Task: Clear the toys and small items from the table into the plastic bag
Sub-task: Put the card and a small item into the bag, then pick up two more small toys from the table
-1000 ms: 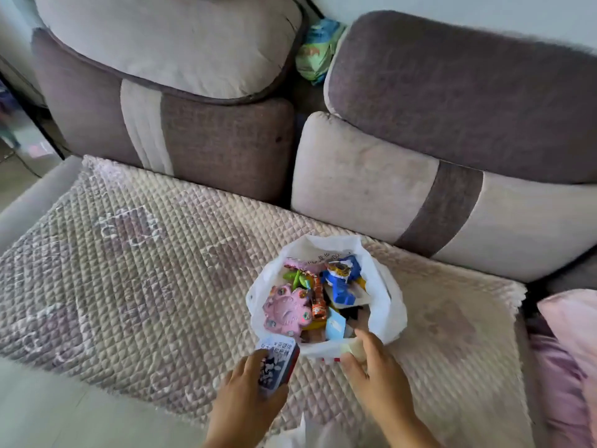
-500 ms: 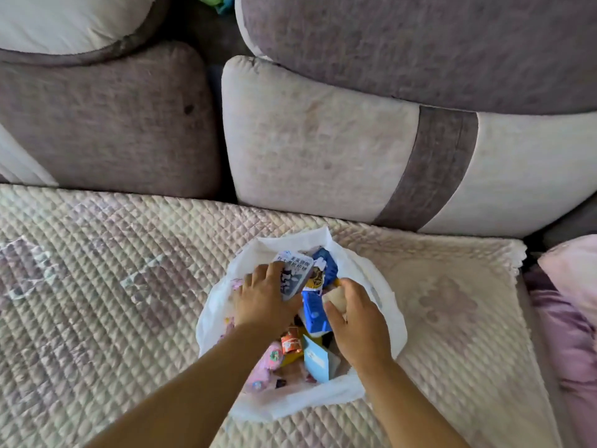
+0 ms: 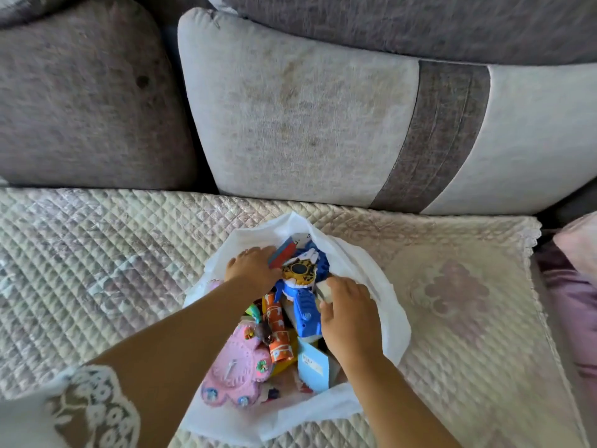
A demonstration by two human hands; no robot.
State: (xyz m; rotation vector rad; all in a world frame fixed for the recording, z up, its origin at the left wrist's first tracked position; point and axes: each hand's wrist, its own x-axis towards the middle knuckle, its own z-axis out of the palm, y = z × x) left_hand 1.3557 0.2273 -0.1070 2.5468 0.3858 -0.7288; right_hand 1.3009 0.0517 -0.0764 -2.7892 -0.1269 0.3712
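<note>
Head view, both hands inside the mouth of the white plastic bag [image 3: 387,305], which sits open on a quilted pale sofa cover [image 3: 97,253].

Left side: lace-edged white sleeve [image 3: 90,405] at lower left corner. Left hand [image 3: 250,270] reaches deep into the bag's far-left part, fingers curled round a flat blue-and-red card-like box [image 3: 282,253]; the box juts out just past the fingertips, tilted.

Centre: blue-and-white plastic robot toy [image 3: 303,302] with a gold and black round emblem lies between the two hands, touching the left hand's knuckle side. Nearer the wrist side of the left hand: orange patterned roll-shaped toy [image 3: 277,331], pink felt flower-shaped clock toy [image 3: 235,373], light blue card [image 3: 311,367].

Right side: right hand [image 3: 350,318] over the bag's right part, thumb and fingers pinching a small white block [image 3: 324,292] at the fingertips, just beside the robot toy.

Behind the bag: grey and beige sofa back cushion [image 3: 307,108]
</note>
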